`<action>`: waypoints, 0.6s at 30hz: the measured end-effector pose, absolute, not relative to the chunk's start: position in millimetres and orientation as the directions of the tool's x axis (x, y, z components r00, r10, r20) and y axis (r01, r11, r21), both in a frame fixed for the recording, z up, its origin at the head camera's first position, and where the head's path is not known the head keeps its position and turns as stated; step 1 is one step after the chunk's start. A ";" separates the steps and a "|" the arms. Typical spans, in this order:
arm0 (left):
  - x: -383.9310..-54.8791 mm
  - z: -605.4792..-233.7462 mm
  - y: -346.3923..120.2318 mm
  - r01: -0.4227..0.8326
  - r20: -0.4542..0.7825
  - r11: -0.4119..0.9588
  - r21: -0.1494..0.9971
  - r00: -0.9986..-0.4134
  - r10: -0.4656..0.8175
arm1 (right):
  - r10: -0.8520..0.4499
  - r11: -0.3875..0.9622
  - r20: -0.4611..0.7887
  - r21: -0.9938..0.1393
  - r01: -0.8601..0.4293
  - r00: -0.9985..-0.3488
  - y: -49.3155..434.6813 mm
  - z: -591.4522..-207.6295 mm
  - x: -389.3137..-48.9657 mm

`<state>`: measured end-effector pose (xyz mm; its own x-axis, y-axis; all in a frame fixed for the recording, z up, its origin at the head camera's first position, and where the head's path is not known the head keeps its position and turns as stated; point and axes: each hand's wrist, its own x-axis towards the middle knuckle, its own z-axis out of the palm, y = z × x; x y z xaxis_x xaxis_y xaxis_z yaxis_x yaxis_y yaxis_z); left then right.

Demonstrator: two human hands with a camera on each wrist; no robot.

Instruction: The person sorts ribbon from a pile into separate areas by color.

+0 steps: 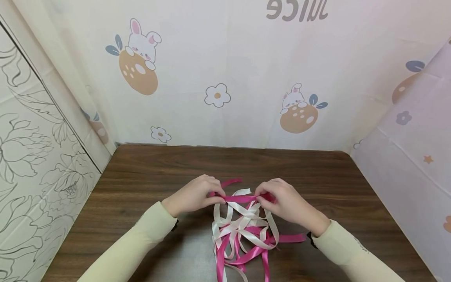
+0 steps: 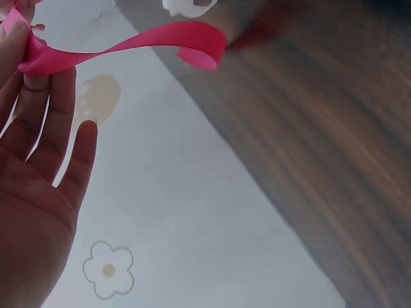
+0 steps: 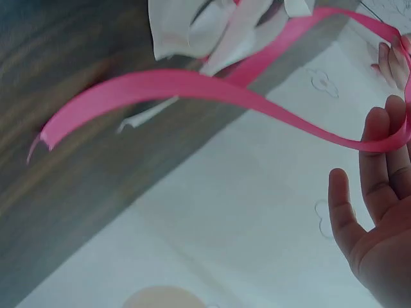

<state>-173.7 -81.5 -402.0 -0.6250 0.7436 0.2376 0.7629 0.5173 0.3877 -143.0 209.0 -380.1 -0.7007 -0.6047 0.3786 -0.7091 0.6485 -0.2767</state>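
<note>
A stretch of pink satin ribbon [image 1: 241, 199] runs between the two hands, just above the far end of a loose heap of white ribbons [image 1: 249, 225] and pink ones. My left hand [image 1: 197, 196] pinches it between thumb and fingers; in the left wrist view a pink tail [image 2: 148, 38] curls away from that hand. The right hand [image 1: 285, 201] pinches the ribbon on the other side. In the right wrist view, pink ribbon [image 3: 160, 86] loops past the right hand's fingers [image 3: 376, 157], with a frayed cut end at the left.
The heap lies on a dark wood-grain table [image 1: 158, 168], some ends trailing toward the near edge. A printed curtain [image 1: 218, 58] hangs behind the table's back edge. More printed cloth [image 1: 419, 129] hangs along the right side, and a flower-patterned sheet [image 1: 38, 168] along the left.
</note>
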 end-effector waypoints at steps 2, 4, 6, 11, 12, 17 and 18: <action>-174.5 -400.0 -84.2 0.766 0.254 0.516 0.384 -0.624 0.739 | -0.601 0.650 0.396 -0.263 -0.713 -0.694 212.2 -376.8 -144.8; -175.5 -398.1 -87.3 0.770 0.274 0.517 0.374 -0.624 0.732 | -0.597 0.654 0.411 -0.248 -0.714 -0.689 215.4 -373.9 -146.6; -176.4 -396.3 -90.6 0.776 0.297 0.517 0.362 -0.621 0.726 | -0.587 0.663 0.421 -0.240 -0.709 -0.692 218.5 -371.0 -148.1; -179.6 -392.0 -99.4 0.782 0.330 0.506 0.365 -0.617 0.714 | -0.565 0.687 0.422 -0.236 -0.687 -0.709 225.6 -363.3 -150.2; -180.4 -391.2 -101.3 0.780 0.333 0.504 0.371 -0.619 0.712 | -0.561 0.692 0.419 -0.237 -0.682 -0.714 226.8 -361.8 -150.7; -184.0 -388.0 -110.2 0.764 0.342 0.503 0.405 -0.636 0.691 | -0.545 0.712 0.408 -0.236 -0.661 -0.732 233.2 -357.0 -152.9; -184.6 -387.2 -111.5 0.761 0.343 0.501 0.413 -0.640 0.688 | -0.542 0.716 0.405 -0.237 -0.657 -0.737 234.4 -356.1 -153.2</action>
<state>-184.6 -111.5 -387.2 -0.6395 0.6881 0.3428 0.7605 0.5012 0.4128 -153.2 234.4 -356.1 -0.7367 -0.5416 0.4048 -0.6566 0.7160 -0.2369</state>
